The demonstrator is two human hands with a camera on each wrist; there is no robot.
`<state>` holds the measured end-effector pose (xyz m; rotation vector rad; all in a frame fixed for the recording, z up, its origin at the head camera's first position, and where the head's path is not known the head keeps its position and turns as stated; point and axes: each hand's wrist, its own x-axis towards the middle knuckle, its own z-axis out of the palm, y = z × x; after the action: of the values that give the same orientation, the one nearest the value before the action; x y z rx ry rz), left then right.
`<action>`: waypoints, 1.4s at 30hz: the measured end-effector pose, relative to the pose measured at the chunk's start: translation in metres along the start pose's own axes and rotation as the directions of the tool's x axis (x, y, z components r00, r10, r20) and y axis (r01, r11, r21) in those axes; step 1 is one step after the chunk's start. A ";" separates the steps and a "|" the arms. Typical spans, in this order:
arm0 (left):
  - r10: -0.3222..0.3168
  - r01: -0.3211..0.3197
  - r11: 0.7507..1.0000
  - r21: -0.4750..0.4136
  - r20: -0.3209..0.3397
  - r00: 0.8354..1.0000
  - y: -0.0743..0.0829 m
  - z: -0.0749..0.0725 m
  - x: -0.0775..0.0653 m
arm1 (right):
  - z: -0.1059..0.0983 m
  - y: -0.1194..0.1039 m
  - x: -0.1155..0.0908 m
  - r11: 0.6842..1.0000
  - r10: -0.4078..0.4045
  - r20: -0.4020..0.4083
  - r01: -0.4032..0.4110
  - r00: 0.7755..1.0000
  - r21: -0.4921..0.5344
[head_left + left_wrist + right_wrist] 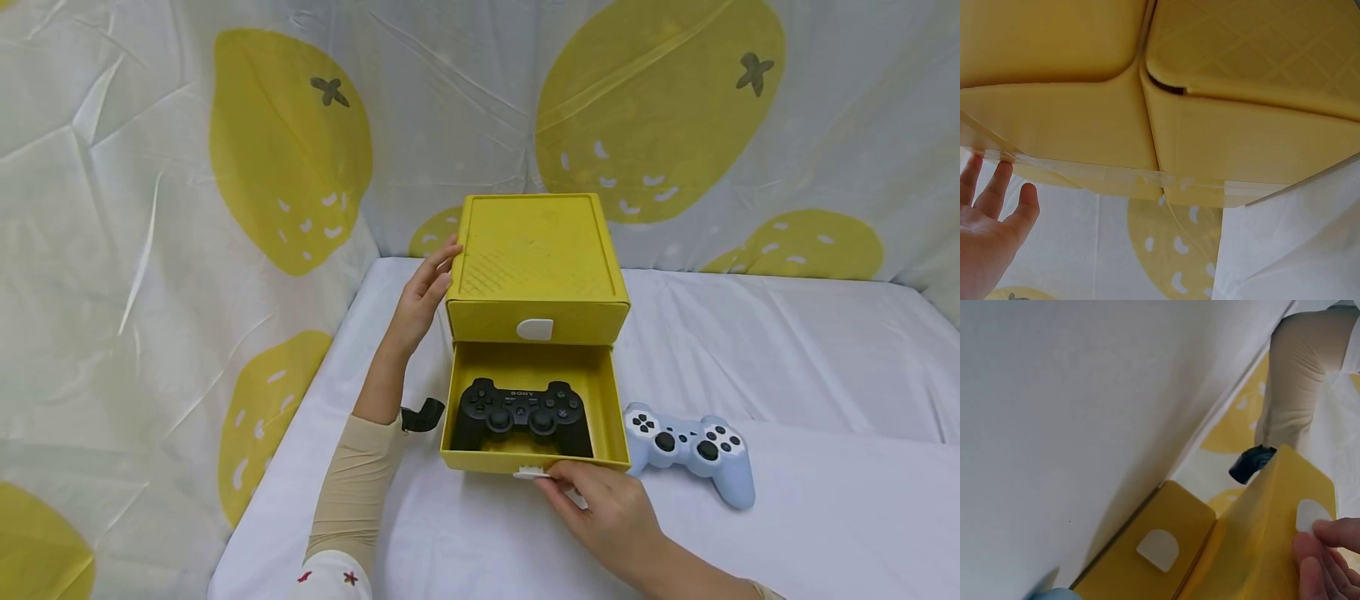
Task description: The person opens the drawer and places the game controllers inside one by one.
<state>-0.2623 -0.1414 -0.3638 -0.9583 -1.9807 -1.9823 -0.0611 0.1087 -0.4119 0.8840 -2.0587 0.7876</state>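
Note:
A yellow two-drawer box point(536, 242) stands on the white-covered table. Its lower drawer point(480, 461) is pulled out, and a black Sony game controller point(521, 407) lies inside, buttons up. My right hand point(611, 512) pinches the white pull tab point(529, 472) on that drawer's front; the right wrist view also shows thumb and fingers at the tab point(1309, 514). Against the box's left side rests my left hand point(420, 307), fingers extended. In the left wrist view, the fingertips of the left hand point(991, 228) are at the box's taped side.
A light blue game controller point(727, 471) lies on the table just right of the drawer. The upper drawer, with its own white tab point(535, 330), is closed. A lemon-print curtain point(450, 100) hangs behind and at the left. A black device point(423, 415) shows by the left wrist.

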 end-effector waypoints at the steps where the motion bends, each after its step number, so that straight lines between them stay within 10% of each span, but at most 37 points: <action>1: -0.001 0.001 1.000 -0.002 -0.001 1.000 0.000 0.000 0.000 | 0.000 0.000 0.000 1.000 0.000 -0.001 0.000 1.000 -0.002; 42: -0.011 0.011 1.000 -0.016 0.015 1.000 0.003 0.003 -0.001 | 0.007 0.025 0.020 0.999 0.033 0.009 -0.033 0.999 0.014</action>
<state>-0.2592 -0.1395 -0.3617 -0.9711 -1.9846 -2.0058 -0.0929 0.1115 -0.4049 0.8643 -2.0826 0.8186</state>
